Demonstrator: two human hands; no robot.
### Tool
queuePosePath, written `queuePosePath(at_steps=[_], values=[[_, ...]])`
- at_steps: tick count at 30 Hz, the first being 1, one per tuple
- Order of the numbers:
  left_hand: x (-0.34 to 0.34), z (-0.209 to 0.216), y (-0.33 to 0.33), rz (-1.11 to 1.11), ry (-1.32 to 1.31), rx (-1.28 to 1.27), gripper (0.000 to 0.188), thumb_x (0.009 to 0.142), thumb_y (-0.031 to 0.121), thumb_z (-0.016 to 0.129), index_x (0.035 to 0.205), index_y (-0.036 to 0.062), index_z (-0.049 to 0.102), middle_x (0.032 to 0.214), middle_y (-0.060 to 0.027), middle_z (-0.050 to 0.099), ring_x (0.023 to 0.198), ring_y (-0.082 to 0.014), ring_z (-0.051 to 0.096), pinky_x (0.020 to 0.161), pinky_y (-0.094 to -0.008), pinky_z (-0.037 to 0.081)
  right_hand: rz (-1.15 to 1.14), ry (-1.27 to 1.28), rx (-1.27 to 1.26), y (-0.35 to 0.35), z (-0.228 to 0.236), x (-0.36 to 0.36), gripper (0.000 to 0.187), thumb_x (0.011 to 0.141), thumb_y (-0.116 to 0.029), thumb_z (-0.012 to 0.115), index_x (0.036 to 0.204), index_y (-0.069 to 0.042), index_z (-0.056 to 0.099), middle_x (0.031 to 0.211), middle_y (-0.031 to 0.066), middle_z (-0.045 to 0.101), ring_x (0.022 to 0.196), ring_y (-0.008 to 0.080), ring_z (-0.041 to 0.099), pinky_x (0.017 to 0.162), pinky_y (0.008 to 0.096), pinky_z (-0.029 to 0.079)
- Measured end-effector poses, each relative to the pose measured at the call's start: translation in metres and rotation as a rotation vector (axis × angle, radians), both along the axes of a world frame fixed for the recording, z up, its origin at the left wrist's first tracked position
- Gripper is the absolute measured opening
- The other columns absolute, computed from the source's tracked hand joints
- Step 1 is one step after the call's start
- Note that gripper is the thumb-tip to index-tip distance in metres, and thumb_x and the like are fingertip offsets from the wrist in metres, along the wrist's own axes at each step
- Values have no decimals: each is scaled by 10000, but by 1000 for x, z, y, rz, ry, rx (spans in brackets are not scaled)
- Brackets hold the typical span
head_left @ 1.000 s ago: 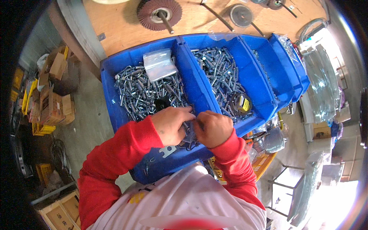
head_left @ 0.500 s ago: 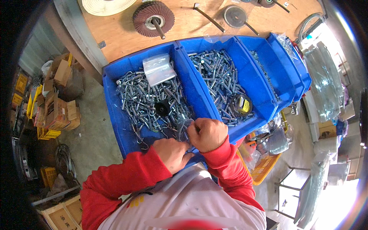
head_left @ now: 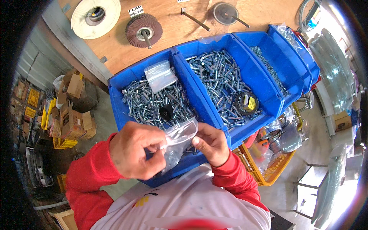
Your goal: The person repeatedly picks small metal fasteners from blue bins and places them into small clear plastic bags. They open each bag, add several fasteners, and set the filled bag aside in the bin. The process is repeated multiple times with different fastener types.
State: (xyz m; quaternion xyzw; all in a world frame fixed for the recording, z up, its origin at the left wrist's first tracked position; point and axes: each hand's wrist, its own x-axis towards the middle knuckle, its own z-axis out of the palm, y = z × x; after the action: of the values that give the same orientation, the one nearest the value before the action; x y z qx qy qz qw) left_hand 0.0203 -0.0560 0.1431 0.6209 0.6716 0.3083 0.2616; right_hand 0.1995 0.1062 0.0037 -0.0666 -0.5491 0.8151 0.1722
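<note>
A small clear plastic bag (head_left: 178,138) is stretched between my two hands over the front of the leftmost blue bin (head_left: 117,89). My left hand (head_left: 138,151) pinches the bag's left edge between thumb and curled fingers. My right hand (head_left: 213,145) grips its upper right corner with thumb and forefinger. Whether anything lies inside the bag I cannot tell. Loose metal bolts (head_left: 140,100) fill the bin behind my hands, some with hooked ends. A stack of flat clear bags (head_left: 161,76) rests on them, and a black round part (head_left: 166,112) lies nearer to me.
The second bin holds more bolts (head_left: 214,73) and a black-and-yellow tape measure (head_left: 247,102). Further blue bins (head_left: 281,61) stand to the right, above an orange crate (head_left: 276,174). A flap disc (head_left: 143,30) hangs on the wooden board (head_left: 168,23) behind. Cardboard boxes (head_left: 74,119) stand at left.
My hands were close together as fists low at the bin's front. Now they are apart, my left hand further left, with the bag raised and spread between them.
</note>
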Motion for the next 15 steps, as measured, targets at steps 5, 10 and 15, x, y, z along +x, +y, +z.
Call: queuePosePath(at_steps=[5,10,15], values=[[8,16,-10,-101,26,93,61,723,48,640,780,25,637,876,-171,730,715,-284,727,648,-360,586,79,274,-195,-7,-8,-17,168,950,-79,733,1072,22,677,1036,89,706,884,134,635,778,288,504],[12,8,-23,-29,-16,161,63,804,8,703,794,15,641,918,-183,730,746,-302,730,644,-361,584,16,330,-97,-7,5,-21,117,930,-31,742,925,-11,626,930,47,634,804,106,568,724,270,460],[12,-3,-26,75,123,187,51,871,6,708,909,-11,679,901,-159,721,733,-310,719,628,-363,570,-98,364,30,-9,12,-24,153,922,-79,759,925,-17,619,930,59,618,849,119,563,781,288,458]])
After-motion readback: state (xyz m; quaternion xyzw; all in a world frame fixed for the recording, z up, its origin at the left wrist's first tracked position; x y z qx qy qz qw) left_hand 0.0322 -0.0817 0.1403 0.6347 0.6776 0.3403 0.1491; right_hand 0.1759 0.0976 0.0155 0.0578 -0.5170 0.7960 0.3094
